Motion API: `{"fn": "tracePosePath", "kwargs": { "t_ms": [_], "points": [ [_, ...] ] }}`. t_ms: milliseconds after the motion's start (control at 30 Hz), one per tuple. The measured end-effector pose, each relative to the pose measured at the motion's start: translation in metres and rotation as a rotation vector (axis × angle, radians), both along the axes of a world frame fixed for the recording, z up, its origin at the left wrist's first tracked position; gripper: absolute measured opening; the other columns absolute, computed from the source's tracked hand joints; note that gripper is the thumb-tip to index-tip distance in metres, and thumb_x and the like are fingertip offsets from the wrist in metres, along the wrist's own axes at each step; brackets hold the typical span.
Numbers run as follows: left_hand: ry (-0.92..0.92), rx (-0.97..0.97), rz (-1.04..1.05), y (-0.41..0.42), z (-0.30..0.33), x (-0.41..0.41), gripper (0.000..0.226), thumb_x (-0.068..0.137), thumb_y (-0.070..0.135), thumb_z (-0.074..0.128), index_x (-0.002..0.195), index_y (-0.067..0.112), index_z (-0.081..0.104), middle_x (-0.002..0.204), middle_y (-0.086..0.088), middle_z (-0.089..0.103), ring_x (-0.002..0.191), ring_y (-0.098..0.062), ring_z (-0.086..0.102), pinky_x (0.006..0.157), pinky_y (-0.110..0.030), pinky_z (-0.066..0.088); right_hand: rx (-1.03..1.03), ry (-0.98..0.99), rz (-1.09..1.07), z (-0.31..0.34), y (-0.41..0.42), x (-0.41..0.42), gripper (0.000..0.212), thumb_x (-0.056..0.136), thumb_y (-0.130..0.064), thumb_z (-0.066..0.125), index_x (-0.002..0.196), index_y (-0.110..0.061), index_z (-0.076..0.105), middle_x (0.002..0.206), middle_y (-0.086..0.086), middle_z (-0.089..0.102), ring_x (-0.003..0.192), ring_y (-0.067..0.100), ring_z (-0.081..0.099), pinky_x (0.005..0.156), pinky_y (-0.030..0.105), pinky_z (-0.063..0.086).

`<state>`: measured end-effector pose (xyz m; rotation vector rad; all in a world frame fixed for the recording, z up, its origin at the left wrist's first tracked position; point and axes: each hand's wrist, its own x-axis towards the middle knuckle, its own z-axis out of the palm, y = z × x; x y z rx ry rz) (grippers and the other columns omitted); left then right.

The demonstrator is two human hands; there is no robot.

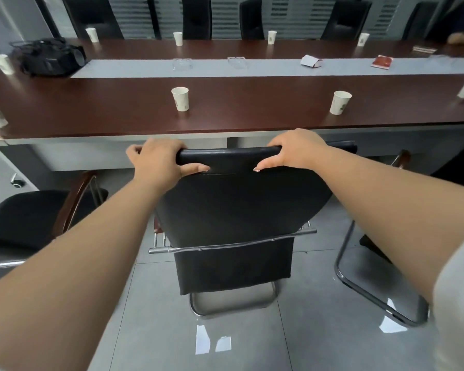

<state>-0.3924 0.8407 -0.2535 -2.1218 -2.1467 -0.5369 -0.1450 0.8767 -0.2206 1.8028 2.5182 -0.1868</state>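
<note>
A black chair (233, 207) with a chrome sled frame stands in front of me, its back towards me, facing a long dark-brown conference table (252, 113). My left hand (158, 162) grips the left end of the backrest's top edge, fingers over the far side and thumb on the near side. My right hand (295, 151) grips the right end of the same edge in the same way. The chair's seat is hidden behind its backrest.
Several white paper cups stand along the table, one (180, 98) straight ahead and another (340, 102) to the right. A black bag (51, 58) lies at the far left. More black chairs (24, 218) flank mine and line the far side. Grey tile floor (225, 341) below.
</note>
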Motion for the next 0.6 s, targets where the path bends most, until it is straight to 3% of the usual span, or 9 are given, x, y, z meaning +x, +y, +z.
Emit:
{"fn": "tracePosePath", "kwargs": {
  "t_ms": [200,333,467,600],
  "points": [
    [-0.015,-0.008,-0.059,-0.008,-0.005,-0.002,0.050,0.067,0.069,0.059,0.084,0.021,0.060,0.078,0.003,0.052,0.097,-0.023,0.049,0.093,-0.039,0.022,-0.021,0.056,-0.057,-0.006,-0.021,0.003,0.078,0.072,-0.073,0.050,0.117,-0.010,0.057,0.112,0.006,0.061,0.107,0.027,0.054,0.086,0.039,0.048],
    [-0.046,-0.065,-0.045,-0.001,0.003,-0.008,0.049,0.064,0.069,0.061,0.071,0.021,0.053,0.069,0.003,0.050,0.083,-0.018,0.044,0.093,-0.039,0.022,-0.041,0.097,-0.083,-0.005,-0.021,-0.002,0.057,0.073,-0.070,0.054,0.085,-0.014,0.054,0.079,-0.002,0.050,0.093,0.024,0.052,0.069,0.032,0.039],
    [-0.051,-0.096,-0.046,0.006,0.004,-0.021,0.054,0.063,0.067,0.062,0.080,0.016,0.057,0.076,-0.001,0.055,0.084,-0.019,0.043,0.094,-0.039,0.022,-0.067,0.105,-0.080,-0.002,-0.017,-0.014,0.063,0.073,-0.071,0.054,0.103,-0.016,0.059,0.099,0.002,0.057,0.107,0.027,0.052,0.078,0.034,0.040],
    [-0.063,-0.105,-0.055,0.006,0.008,-0.038,0.054,0.065,0.062,0.064,0.090,0.014,0.062,0.088,-0.005,0.060,0.094,-0.024,0.048,0.093,-0.037,0.023,-0.058,0.057,-0.078,-0.006,-0.013,-0.030,0.058,0.070,-0.076,0.051,0.074,-0.018,0.045,0.077,-0.002,0.048,0.091,0.024,0.052,0.071,0.031,0.037]
  ]
}}
